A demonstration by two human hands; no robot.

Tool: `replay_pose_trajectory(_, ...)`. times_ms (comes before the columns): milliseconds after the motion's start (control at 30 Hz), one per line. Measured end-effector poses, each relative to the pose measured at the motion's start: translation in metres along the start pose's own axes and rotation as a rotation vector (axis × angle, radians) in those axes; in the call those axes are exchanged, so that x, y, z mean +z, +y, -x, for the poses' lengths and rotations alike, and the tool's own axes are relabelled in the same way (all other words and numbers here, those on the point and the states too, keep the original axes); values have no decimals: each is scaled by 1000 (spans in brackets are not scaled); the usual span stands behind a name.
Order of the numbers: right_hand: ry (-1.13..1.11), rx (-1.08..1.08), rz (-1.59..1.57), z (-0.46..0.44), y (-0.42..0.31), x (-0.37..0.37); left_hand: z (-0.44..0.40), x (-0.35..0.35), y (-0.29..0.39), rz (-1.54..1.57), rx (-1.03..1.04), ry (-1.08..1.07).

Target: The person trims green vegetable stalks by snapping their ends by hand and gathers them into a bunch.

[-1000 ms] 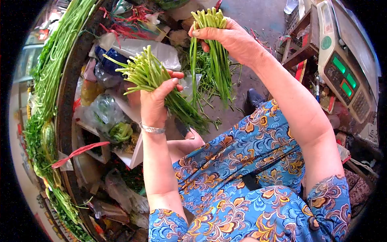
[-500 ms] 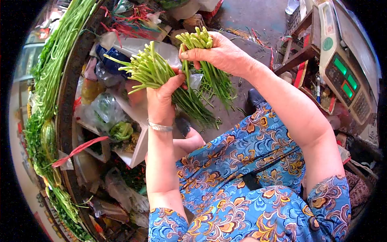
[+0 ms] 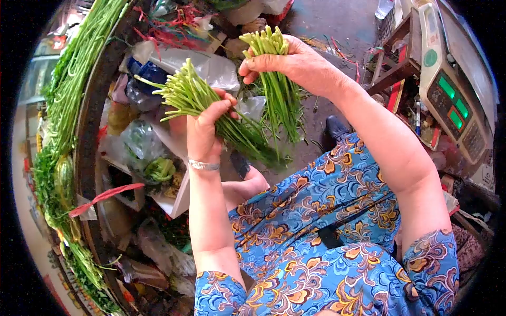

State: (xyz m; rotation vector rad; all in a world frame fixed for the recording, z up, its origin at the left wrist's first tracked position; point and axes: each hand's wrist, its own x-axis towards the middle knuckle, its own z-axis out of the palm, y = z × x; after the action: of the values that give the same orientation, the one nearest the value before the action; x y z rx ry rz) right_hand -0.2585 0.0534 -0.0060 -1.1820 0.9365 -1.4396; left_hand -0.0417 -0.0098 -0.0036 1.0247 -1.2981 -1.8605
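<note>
My left hand [image 3: 206, 131] is closed around a thick bunch of green vegetable stalks [image 3: 184, 94]. Their pale cut ends point up and left, and the thin dark green ends hang down to the right. A smaller bunch of the same stalks [image 3: 278, 102] is gripped by my right hand [image 3: 287, 59], cut ends upward above the thumb. The two bunches are apart at the top, while their lower ends come close together over the floor.
Long green vegetables [image 3: 87, 63] lie along a curved ledge at left. A scale [image 3: 429, 39] with lit green digits stands at right. Below my left hand are a white box [image 3: 181, 197] and plastic bags [image 3: 139, 138]. Red and green ties [image 3: 176, 26] lie at the top.
My right hand has risen and moved right with its bunch, widening the space between the hands. My left hand has shifted slightly left, still holding its bunch.
</note>
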Motion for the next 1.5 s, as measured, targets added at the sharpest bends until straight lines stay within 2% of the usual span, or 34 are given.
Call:
replay_pose_trajectory(100,16,50,-47,0,6,-5,7,10,8,-36,-27,-205)
replay_pose_trajectory(133,13,107,-73,0,6,-5,7,11,6,-35,-28,-206)
replay_pose_trajectory(267,86,91,-92,0,4,3,8,15,4,61,-28,-295)
replay_pose_trajectory(333,89,114,-117,-1,3,4,8,16,2,-40,-35,-335)
replay_pose_trajectory(400,45,146,-226,1,0,9,10,20,2,-80,-46,-332)
replay_pose_trajectory(500,-48,145,-209,1,6,13,8,23,-1,-131,-79,-380)
replay_pose_trajectory(600,-37,100,-199,1,7,15,8,26,-2,-37,-62,-346)
replay_pose_trajectory(667,130,55,-156,-2,5,13,10,24,0,2,-49,-316)
replay_pose_trajectory(767,132,82,-107,-3,8,9,13,24,3,23,-54,-173)
replay_pose_trajectory(867,146,77,-111,-3,12,8,10,18,0,-56,-22,-148)
replay_pose_trajectory(933,213,38,-227,-4,11,5,8,16,1,-35,-31,-134)
replay_pose_trajectory(967,293,104,-295,-6,9,4,8,16,1,-15,-39,-121)
replay_pose_trajectory(1067,359,30,-365,-9,6,-9,10,14,3,-30,-55,-87)
replay_pose_trajectory(1133,319,3,-320,-10,9,-14,10,13,2,-32,-50,-82)
replay_pose_trajectory(1200,309,92,-246,-5,11,-9,9,11,1,-33,-47,-78)
replay_pose_trajectory(1333,199,123,-251,-3,13,3,8,12,2,18,-44,-79)
replay_pose_trajectory(1500,79,62,-129,-2,12,13,9,21,-2,-80,-39,-40)
